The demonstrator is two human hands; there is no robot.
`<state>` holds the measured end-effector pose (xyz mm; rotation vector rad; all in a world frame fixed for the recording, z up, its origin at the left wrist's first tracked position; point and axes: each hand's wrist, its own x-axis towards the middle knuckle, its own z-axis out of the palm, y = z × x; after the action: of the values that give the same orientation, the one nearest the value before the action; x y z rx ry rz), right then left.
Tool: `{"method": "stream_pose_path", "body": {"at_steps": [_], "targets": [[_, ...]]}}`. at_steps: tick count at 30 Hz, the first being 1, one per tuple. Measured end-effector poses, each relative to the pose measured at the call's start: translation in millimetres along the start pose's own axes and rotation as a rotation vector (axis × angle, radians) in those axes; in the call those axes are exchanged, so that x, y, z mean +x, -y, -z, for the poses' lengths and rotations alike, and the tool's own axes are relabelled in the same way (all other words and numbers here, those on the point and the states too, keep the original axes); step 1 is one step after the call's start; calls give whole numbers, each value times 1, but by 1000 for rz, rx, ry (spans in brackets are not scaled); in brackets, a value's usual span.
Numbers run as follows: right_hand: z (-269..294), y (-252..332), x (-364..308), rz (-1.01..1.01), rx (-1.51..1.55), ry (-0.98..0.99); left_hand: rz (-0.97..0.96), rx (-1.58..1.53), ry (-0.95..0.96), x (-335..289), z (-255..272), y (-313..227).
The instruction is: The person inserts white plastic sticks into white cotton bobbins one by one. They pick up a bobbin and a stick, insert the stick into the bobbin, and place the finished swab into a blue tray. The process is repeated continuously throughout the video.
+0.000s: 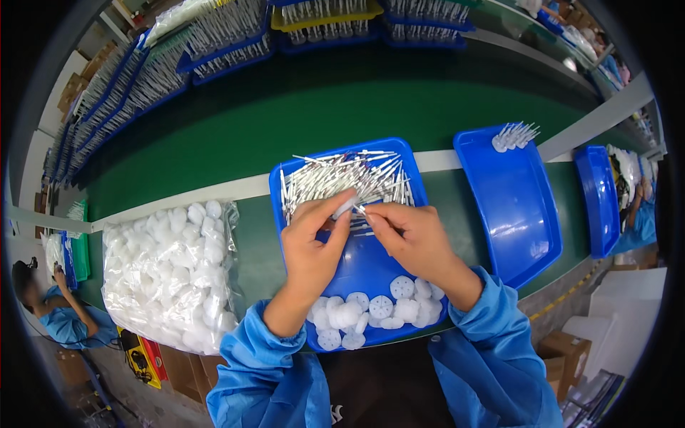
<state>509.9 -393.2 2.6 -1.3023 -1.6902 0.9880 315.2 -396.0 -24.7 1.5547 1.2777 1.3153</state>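
Note:
My left hand (pixel 314 232) pinches a white round plastic disc (pixel 344 207) between thumb and fingers. My right hand (pixel 414 235) meets it there, closed on the end of a thin white stick (pixel 362 210) that touches the disc; the fingers partly hide how the two join. Both hands are above a blue tray (pixel 364 264). Its far part holds a heap of thin white sticks (pixel 335 178). Along its near edge lie several white discs with small holes (pixel 381 307).
Left is a clear bag of white discs (pixel 168 271). Right, a blue tray (pixel 510 228) holds a few discs with upright sticks (pixel 515 137); another blue tray (pixel 599 200) stands beyond. Filled trays (pixel 228 53) line the green belt's (pixel 321 93) far side. Co-workers sit at both sides.

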Motion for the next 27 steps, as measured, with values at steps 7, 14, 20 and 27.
{"method": "stream_pose_path", "body": {"at_steps": [7,14,20,27], "targets": [[3,-2,5,196,-260,-89,-74,80,1,0,-3,-2],[-3,-8,10,566,-566,-282,-105,193,-7,-9,-7,-10],[-7,-14,9,459,-390,-257,25,0,2,-6,-6,-18],[7,-10,16,390,-43,-117,-57,-57,32,2,2,-8]]}}
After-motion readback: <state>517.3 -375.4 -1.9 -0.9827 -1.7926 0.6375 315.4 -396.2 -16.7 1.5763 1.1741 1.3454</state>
